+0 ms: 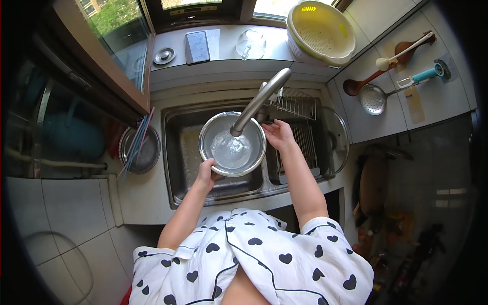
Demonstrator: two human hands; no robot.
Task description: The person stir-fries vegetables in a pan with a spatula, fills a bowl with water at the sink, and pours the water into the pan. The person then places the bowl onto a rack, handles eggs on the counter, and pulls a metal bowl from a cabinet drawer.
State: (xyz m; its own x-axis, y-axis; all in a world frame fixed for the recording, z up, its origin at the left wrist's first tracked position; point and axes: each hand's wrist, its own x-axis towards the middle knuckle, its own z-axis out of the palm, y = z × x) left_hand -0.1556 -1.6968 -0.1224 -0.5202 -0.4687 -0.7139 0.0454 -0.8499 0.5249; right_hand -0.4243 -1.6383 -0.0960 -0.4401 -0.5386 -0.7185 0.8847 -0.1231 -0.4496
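A round metal bowl (pixel 204 147) is held over the left basin of the steel sink (pixel 184 190). Clear water churns inside it beneath the spout of the curved faucet (pixel 262 101). My left hand (pixel 206 174) grips the bowl's lower left rim, thumb on the edge and fingers underneath. To the right of the bowl, my right hand (pixel 279 134) is open, palm turned up, with its fingertips close to the bowl's side and the faucet base. Whether those fingertips touch either one is hard to see.
A wire dish rack (pixel 300 147) and a glass lid (pixel 339 145) occupy the right basin. At left stands a metal pot (pixel 145 152) with thin colored sticks across it. The sill holds a phone (pixel 197 47), a glass mug (pixel 251 44) and a yellow-white colander (pixel 323 33). Utensils like a skimmer (pixel 373 99) hang at right.
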